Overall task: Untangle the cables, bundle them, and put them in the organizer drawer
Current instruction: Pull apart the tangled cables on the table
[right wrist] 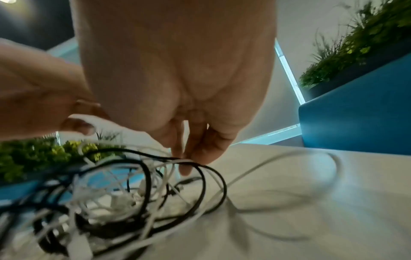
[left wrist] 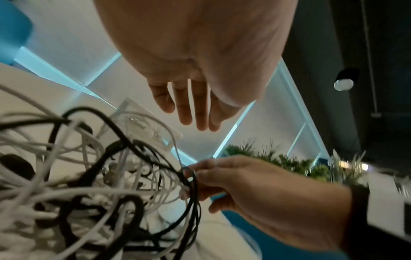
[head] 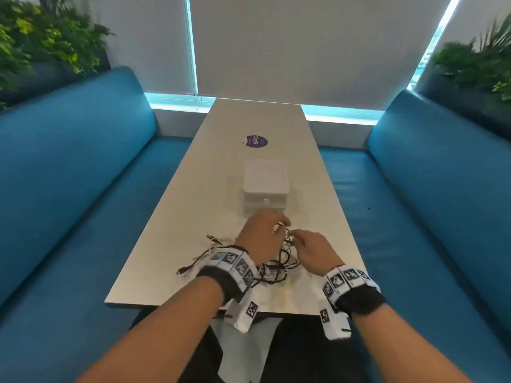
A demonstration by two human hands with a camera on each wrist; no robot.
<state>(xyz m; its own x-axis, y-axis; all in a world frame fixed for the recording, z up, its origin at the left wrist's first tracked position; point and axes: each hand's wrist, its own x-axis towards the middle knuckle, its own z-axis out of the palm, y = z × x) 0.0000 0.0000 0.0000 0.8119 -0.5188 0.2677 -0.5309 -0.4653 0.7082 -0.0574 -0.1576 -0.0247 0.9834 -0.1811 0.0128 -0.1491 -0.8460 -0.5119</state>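
Note:
A tangle of black and white cables (head: 279, 261) (left wrist: 100, 176) (right wrist: 124, 184) lies on the pale table (head: 171, 272) near its front edge. My right hand (head: 297, 234) (left wrist: 200, 177) (right wrist: 186, 161) pinches black loops and a white strand at the tangle's far right side. My left hand (head: 265, 233) (left wrist: 195, 114) hovers over the far side of the pile with straight fingers, holding nothing; it wears a ring. The white organizer drawer box (head: 265, 186) (left wrist: 142, 123) stands just beyond the hands, drawers closed.
Blue benches (head: 69, 175) (head: 442, 189) run along both sides of the narrow table. A purple round sticker (head: 257, 141) lies beyond the organizer. Loose cable ends (head: 184, 269) trail toward the table's left edge. Plants stand behind both benches.

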